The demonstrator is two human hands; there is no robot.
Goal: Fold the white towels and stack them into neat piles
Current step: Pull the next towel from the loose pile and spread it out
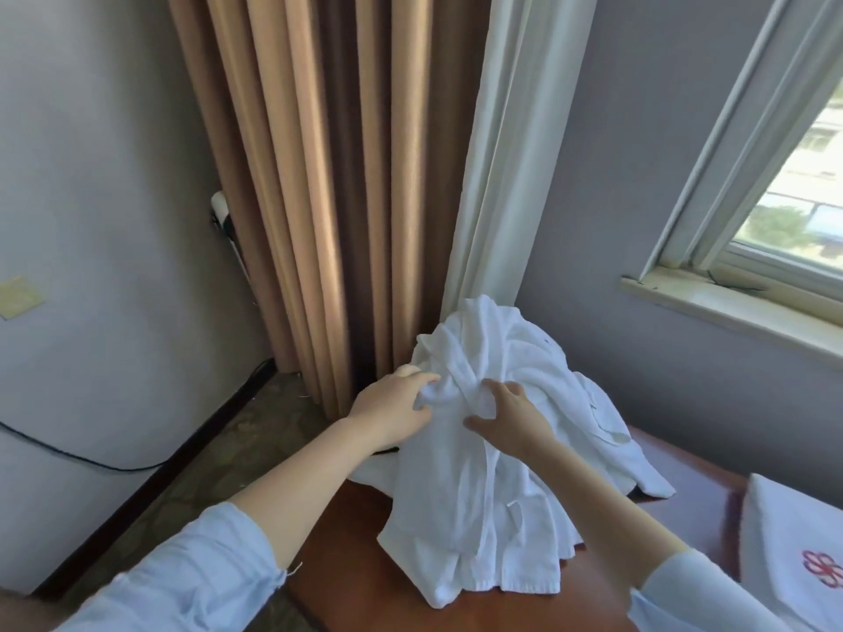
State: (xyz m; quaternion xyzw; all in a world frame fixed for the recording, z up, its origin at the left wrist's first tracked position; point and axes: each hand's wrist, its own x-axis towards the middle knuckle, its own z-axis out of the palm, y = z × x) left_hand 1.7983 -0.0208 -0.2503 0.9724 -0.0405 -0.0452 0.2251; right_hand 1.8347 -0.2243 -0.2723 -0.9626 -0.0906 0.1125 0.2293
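Nearest, brown worktop (365, 567), with towels (492, 472) heaped unfolded at its far corner. Left hand (392, 408) bunching a fold in curled fingers; right hand (511, 415) clawed into heap alongside. Likely risk: tangled towels dragged off onto floor (205, 472) when lifting one. Right, linen (784, 517) bearing red flower emblem (822, 570); no readable writing. Beyond, curtain (319, 198).

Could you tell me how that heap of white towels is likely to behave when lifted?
The heap of white towels will probably sag and flop, as it lies in soft crumpled folds. It should grip easily: the left hand bunches the cloth. It may well come apart, since several loose edges show.
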